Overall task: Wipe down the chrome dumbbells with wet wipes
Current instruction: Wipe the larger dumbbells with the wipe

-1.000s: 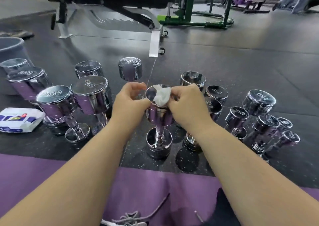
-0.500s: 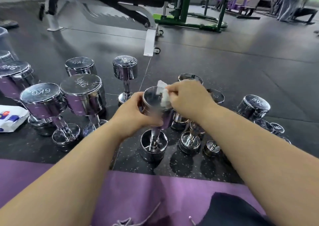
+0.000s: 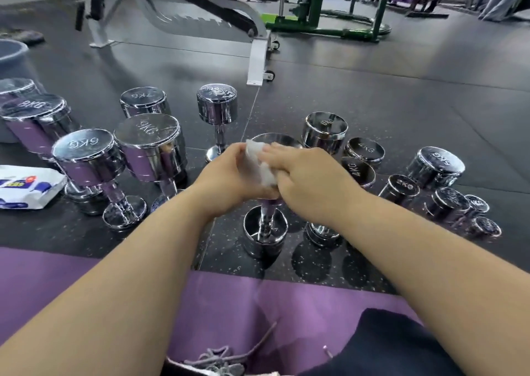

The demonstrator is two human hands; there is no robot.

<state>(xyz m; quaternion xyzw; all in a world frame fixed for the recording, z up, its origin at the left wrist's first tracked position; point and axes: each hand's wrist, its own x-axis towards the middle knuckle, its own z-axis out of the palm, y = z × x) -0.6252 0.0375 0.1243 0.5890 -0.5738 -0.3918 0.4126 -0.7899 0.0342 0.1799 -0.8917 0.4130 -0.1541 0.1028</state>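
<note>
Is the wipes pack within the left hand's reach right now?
Probably yes: the left hand must release the middle dumbbell, then pass the 6KG dumbbell on its near side to the wipes pack.

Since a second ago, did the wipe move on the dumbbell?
Yes. The wipe slid from the flat top of the dumbbell down onto its near side.

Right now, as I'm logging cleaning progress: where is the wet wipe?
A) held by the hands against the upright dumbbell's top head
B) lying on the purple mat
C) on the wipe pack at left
A: the white wet wipe shows between the left hand and right hand, on the top head of the upright dumbbell.
</note>
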